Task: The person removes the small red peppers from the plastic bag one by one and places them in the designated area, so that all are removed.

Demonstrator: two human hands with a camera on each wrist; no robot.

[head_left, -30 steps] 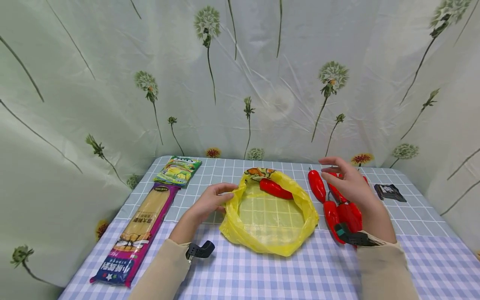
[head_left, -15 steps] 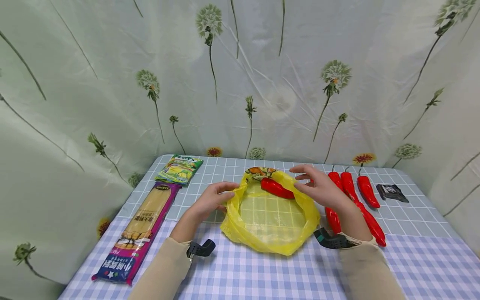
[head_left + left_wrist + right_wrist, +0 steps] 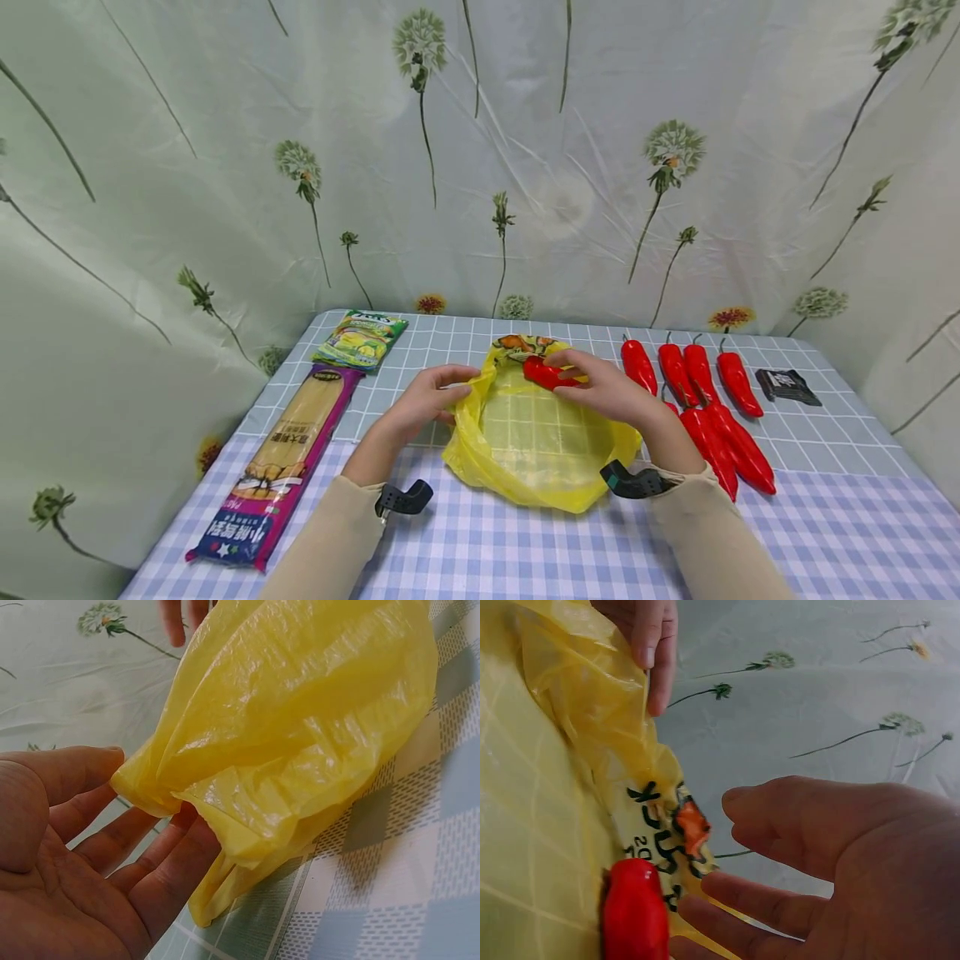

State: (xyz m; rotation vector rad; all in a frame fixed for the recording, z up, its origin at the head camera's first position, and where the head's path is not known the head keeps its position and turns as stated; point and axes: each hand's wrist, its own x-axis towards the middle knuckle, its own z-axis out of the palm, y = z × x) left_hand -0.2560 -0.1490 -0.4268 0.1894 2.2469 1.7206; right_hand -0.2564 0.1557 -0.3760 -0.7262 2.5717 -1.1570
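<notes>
A yellow plastic bag (image 3: 555, 498) lies with its mouth spread wide at mid-table. Its left rim is pinched between the thumb and fingers of my left hand (image 3: 423, 404); the left wrist view shows the gathered film of the bag (image 3: 300, 712) there. Inside, near the back wall, rests one red chili pepper (image 3: 538, 372). My right hand (image 3: 611, 392) hovers over the bag's right side, fingers spread and holding nothing. In the right wrist view its fingertips come close beside the chili pepper (image 3: 636, 911), with the thumb well apart.
Several red chili peppers (image 3: 738, 442) lie grouped right of the bag, with a small black packet (image 3: 787, 387) beyond them. On the left are a long pack of noodles (image 3: 277, 458) and a green snack packet (image 3: 362, 340). A floral curtain (image 3: 480, 167) hangs behind.
My right hand has moved left, from above the chili peppers on the right to over the bag. My left hand keeps its hold on the rim.
</notes>
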